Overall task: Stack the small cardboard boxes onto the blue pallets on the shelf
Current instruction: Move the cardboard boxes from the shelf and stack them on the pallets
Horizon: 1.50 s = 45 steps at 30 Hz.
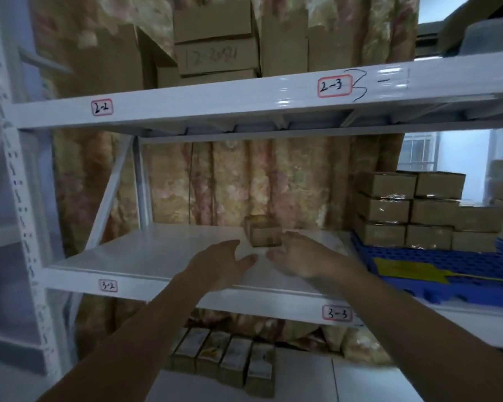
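Both arms reach forward over the middle level of a white metal shelf (145,256). The left hand (215,264) is spread, with the fingers apart and the palm turned down, and it holds nothing. The right hand (299,256) is also spread with the fingers apart, and its fingertips are just beside the right lower corner of a single small cardboard box (263,231); whether they touch the box I cannot tell, because the picture is blurred there. This box stands alone on the bare white board of the shelf, near the middle and toward the back, in front of a flowered curtain (215,181). To the right, on the same level, lies a blue pallet (436,262) with a grid of holes and a yellow patch on its top. On the back part of the pallet a stack of small cardboard boxes (410,210) rises in three layers. The front beam of this level carries the labels 3-2 (108,286) and 3-3 (337,313). The beam above carries the labels 2-2 (102,107) and 2-3 (334,86), and larger cartons (215,39) stand on that upper level. Below, on the lowest level, a row of small boxes (227,358) stands side by side.
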### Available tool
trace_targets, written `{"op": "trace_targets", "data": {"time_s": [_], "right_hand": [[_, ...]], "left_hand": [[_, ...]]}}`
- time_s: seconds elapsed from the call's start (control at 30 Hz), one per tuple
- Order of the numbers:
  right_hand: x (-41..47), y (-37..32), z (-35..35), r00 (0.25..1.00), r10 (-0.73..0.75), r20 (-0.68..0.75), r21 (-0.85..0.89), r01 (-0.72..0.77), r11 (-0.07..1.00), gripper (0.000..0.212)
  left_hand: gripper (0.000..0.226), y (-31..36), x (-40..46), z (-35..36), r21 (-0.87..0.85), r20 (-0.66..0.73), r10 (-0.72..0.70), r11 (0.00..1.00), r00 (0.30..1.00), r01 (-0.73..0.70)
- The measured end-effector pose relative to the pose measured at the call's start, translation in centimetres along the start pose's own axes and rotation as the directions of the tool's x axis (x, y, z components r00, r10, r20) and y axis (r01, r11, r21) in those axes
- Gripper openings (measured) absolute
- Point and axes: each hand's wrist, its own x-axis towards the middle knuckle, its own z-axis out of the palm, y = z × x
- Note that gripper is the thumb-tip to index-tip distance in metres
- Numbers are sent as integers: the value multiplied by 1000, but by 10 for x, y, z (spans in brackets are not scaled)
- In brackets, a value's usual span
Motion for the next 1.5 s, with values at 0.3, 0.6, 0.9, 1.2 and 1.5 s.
{"op": "trace_targets", "data": {"time_s": [0.3,0.6,0.9,1.2,1.5], "right_hand": [[76,8,8,991,50,-127,95,-38,995,72],[144,20,2,956,272,-109,393,-209,896,59],[165,37,45,922,374,-98,671,-217,709,38],[165,26,49,905,406,-125,780,-162,604,29],[110,-20,-1,804,467,-367,770,-19,637,30]], "left_hand": [[78,-16,61,0,-79,-48,90,992,995,-94],[84,5,160,-3,-543,-26,-74,839,997,48],[44,-16,258,69,-714,-26,2,700,1000,-20],[61,-3,210,41,-737,13,-75,673,997,60],[43,40,164,5,-905,-196,-62,396,979,-156]]}}
